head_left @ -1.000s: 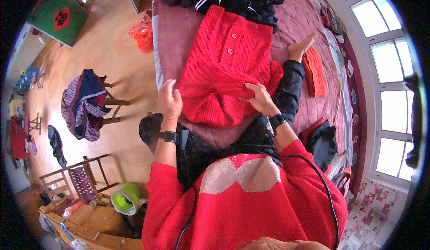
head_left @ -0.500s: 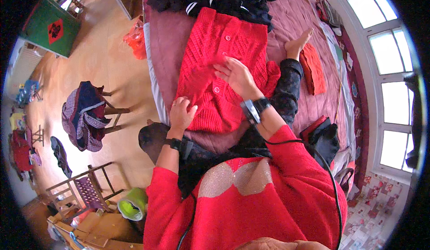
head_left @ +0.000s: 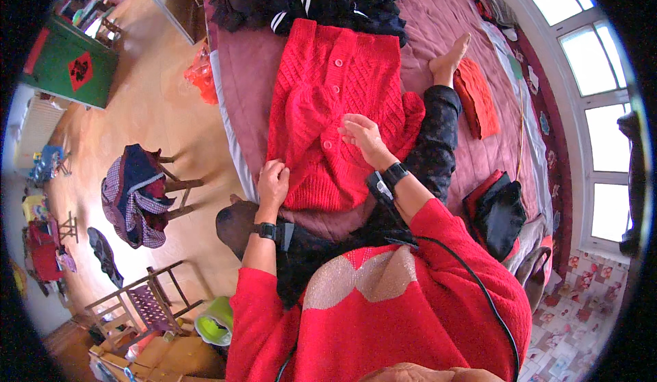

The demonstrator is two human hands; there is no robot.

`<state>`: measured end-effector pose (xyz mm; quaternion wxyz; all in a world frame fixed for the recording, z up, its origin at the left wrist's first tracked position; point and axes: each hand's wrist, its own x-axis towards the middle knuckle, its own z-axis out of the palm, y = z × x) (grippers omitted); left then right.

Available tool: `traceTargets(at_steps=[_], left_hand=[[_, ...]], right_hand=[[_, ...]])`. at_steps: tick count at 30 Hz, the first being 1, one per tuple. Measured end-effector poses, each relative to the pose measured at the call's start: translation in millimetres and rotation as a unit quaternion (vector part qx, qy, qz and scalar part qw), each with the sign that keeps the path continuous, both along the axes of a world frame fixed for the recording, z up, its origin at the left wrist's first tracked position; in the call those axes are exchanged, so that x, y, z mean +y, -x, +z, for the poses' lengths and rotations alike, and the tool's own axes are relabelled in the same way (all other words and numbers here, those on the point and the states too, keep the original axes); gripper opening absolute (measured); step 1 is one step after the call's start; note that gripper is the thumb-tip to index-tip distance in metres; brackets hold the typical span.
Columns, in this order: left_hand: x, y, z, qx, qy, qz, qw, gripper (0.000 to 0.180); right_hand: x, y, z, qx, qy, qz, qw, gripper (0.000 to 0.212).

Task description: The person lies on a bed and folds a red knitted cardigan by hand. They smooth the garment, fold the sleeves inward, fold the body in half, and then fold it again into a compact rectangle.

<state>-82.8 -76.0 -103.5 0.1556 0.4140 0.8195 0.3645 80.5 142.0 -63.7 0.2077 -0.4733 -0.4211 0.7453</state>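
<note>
A red cable-knit cardigan (head_left: pixel 373 101) with round buttons down its front lies on the bed before me. Its left sleeve (head_left: pixel 308 111) is folded inward across the front, while the right sleeve is tucked in at that side. At the cardigan's lower left edge, the fingers of my left hand (head_left: pixel 273 180) are curled closed on the knit. My right hand (head_left: pixel 363 135) hovers low over the middle, close to the buttons and the end of the folded sleeve, its fingers loosely apart with nothing seen in them.
Dark clothes (head_left: pixel 342 2) with white stripes are heaped beyond the cardigan. A folded orange-red garment (head_left: pixel 475 100) lies beside my foot, and a black bundle (head_left: pixel 496 211) sits to my right. A stool draped with clothes (head_left: pixel 140 194) stands on the floor left of the bed.
The sleeve, blurred in motion before, now rests across the cardigan's front. My right hand has come down and nearer to me; my left fingers have closed at the edge.
</note>
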Motion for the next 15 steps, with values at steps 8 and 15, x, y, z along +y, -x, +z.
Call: traceTargets(at_steps=[8,15], left_hand=[[4.3,2.5,0.5,-0.068,0.054,0.013,0.996,0.016],[9.2,2.3,23.7,-0.041,0.071,-0.013,0.997,0.016]], right_hand=[[27.4,39.1,-24.4,-0.004,-0.108,-0.003,0.994,0.043],[39.2,58.4,4.0,-0.308,-0.445,0.176,0.822,0.074]])
